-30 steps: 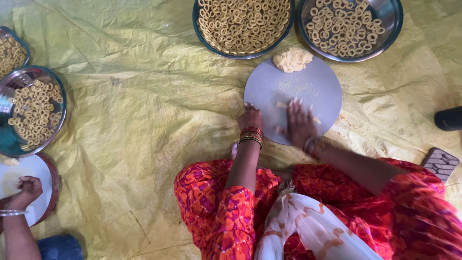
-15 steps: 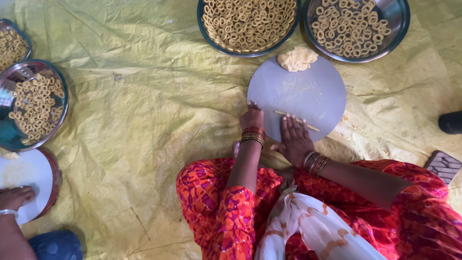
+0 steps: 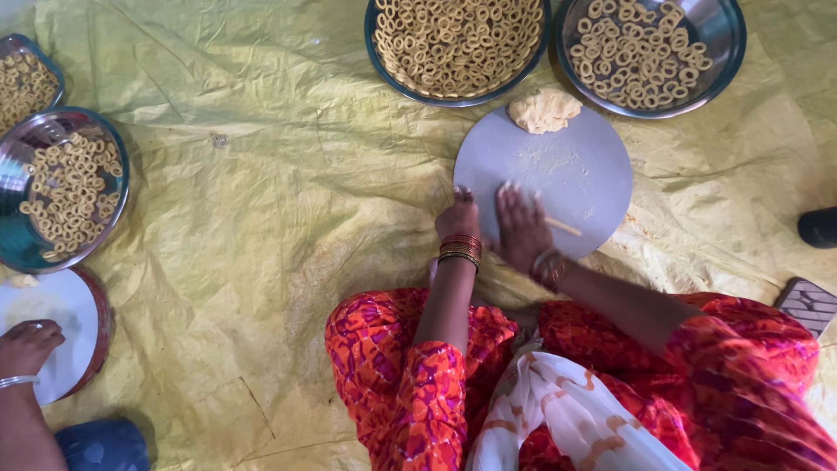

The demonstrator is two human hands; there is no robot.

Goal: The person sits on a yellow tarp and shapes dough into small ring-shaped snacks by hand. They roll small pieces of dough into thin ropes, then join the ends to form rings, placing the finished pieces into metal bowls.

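Observation:
A grey round board [image 3: 575, 161] lies on the yellow sheet in front of my knees. My right hand [image 3: 520, 225] presses flat, fingers spread, on a thin dough strand [image 3: 565, 228] whose end pokes out to the right of the palm. With red bangles on its wrist, my left hand [image 3: 458, 214] sits with fingers bunched on the board's left rim. A lump of pale dough [image 3: 544, 110] rests at the board's far edge.
Two metal bowls of small dough rings [image 3: 458, 39] [image 3: 641, 52] stand beyond the board. More ring-filled bowls [image 3: 61, 187] sit at the left. Another person's hand [image 3: 28, 344] rests on a white board [image 3: 65, 314] at lower left. A dark object [image 3: 809, 301] lies at the right.
My right hand slid back toward me and then forward again over the dough strand, which has grown thinner and longer. The other person's hand shifted on the white board.

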